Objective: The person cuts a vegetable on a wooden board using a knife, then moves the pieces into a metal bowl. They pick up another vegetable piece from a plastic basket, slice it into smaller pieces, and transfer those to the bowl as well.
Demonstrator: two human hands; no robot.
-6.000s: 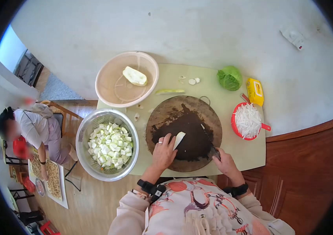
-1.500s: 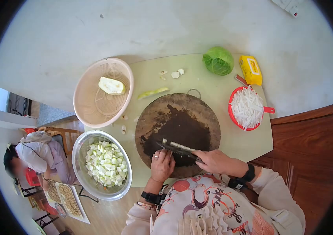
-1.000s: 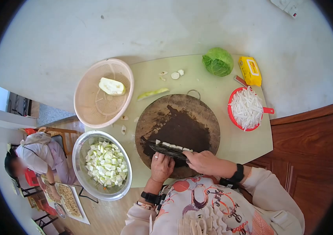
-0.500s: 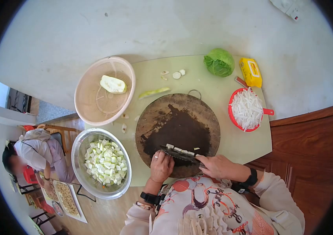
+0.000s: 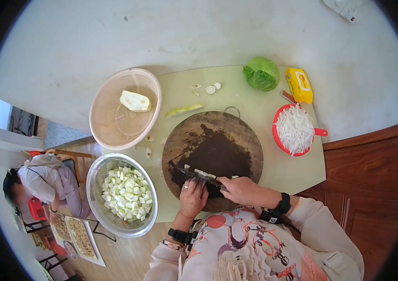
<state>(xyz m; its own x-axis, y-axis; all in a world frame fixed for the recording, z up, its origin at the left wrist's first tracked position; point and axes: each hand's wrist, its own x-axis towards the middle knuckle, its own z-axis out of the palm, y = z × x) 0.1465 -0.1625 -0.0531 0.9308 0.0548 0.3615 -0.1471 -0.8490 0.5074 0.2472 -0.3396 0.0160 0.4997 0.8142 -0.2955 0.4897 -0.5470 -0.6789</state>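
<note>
My right hand (image 5: 242,191) is closed round the handle of a dark kitchen knife (image 5: 214,181), near the front of a round wooden chopping board (image 5: 175,149). Along the blade's far side lie small white vegetable pieces (image 5: 203,173). Bent fingers of my left hand (image 5: 192,198) press close together by the blade's near side, over the board's front edge. Whatever is under those fingers is hidden. To the left, a metal colander (image 5: 94,206) holds pale green-white vegetable chunks (image 5: 126,193).
Behind that colander stands a pink plastic basket (image 5: 100,93) with a peeled vegetable piece (image 5: 135,100). A cabbage (image 5: 261,74), yellow wipes pack (image 5: 299,85) and red strainer (image 5: 320,132) of white strips (image 5: 294,129) sit on the right. Another person (image 5: 44,185) works at far left.
My right hand and the knife have shifted left along the board's front, and the white pieces by the blade lie further left. My left hand stays nearly in place.
</note>
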